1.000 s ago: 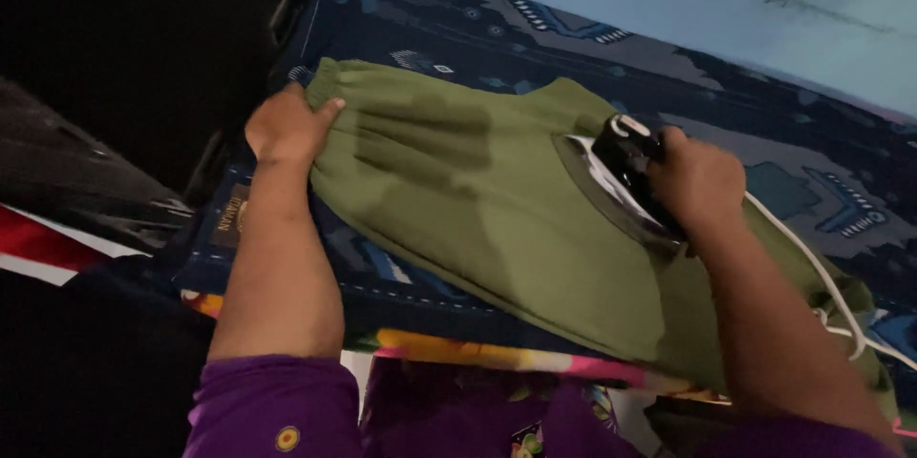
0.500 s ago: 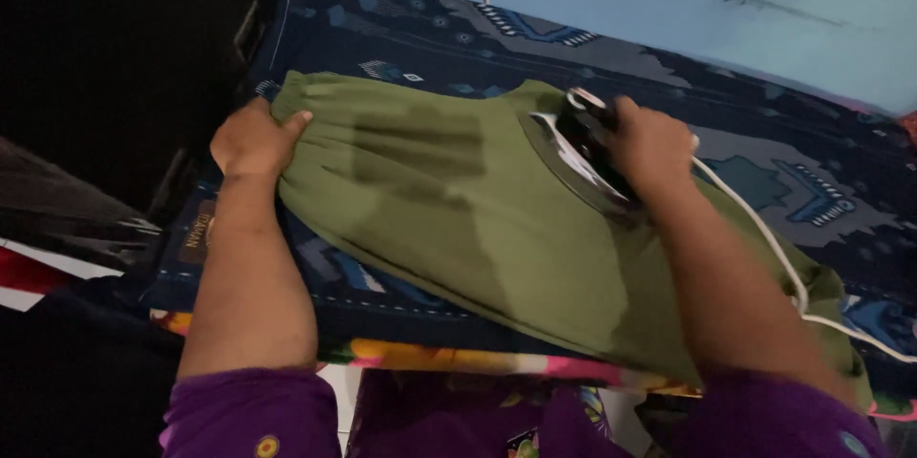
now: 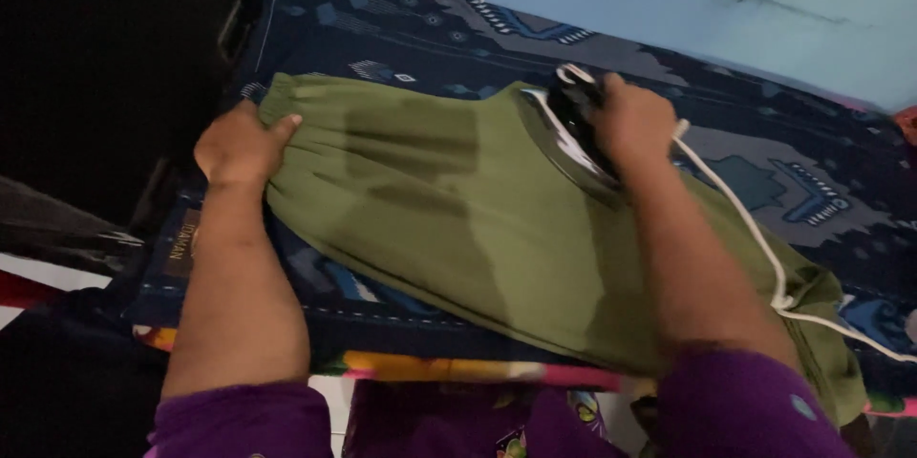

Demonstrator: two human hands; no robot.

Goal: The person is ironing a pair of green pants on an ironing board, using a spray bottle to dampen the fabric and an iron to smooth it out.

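Right hand (image 3: 632,119) wrapped tight around black iron (image 3: 573,124), sole flat on olive green garment (image 3: 458,219) to press it. Left hand (image 3: 239,145) lies open, palm down, pinning the garment's edge taut. Garment spread on patterned dark-blue cloth (image 3: 764,171); white cord (image 3: 735,219) trails right.

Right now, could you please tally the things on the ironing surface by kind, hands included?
Olive-green garment: 1
Black clothes iron: 1
White cord: 1
Patterned dark-blue cloth: 1
Hands: 2, left hand, right hand
Total: 6
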